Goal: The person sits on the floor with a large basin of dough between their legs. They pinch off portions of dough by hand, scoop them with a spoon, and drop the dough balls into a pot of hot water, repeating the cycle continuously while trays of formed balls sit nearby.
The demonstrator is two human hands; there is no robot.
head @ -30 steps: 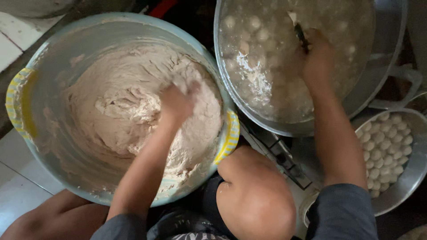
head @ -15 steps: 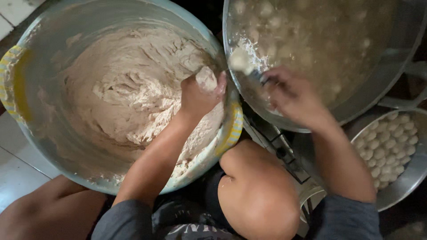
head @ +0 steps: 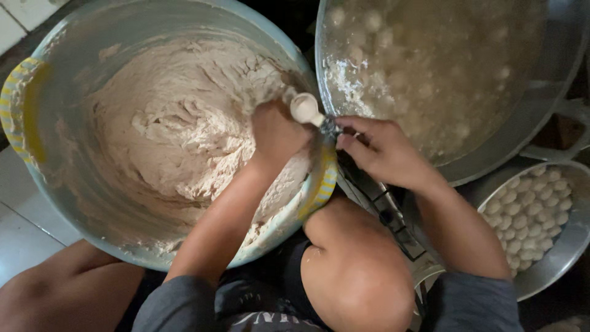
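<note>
A big grey basin (head: 67, 184) with yellow handles holds a mass of pale sticky dough (head: 178, 129). My left hand (head: 276, 132) is closed in a fist at the basin's right rim, with a small round ball of dough (head: 305, 109) squeezed out on top of it. My right hand (head: 381, 150) is just to the right, fingers pinched on a small spoon (head: 329, 127) whose tip touches the ball. Behind it stands a wide metal pot (head: 528, 117) of cloudy liquid with several pale balls floating in it.
A metal bowl (head: 571, 246) with several finished white balls sits at the right. A stove frame (head: 387, 209) shows under the pot. My knees (head: 356, 276) are below, and tiled floor (head: 18, 203) lies at the left.
My right hand came back from over the pot to the basin's rim. My left hand rose out of the dough and squeezed up a ball, which the spoon now meets.
</note>
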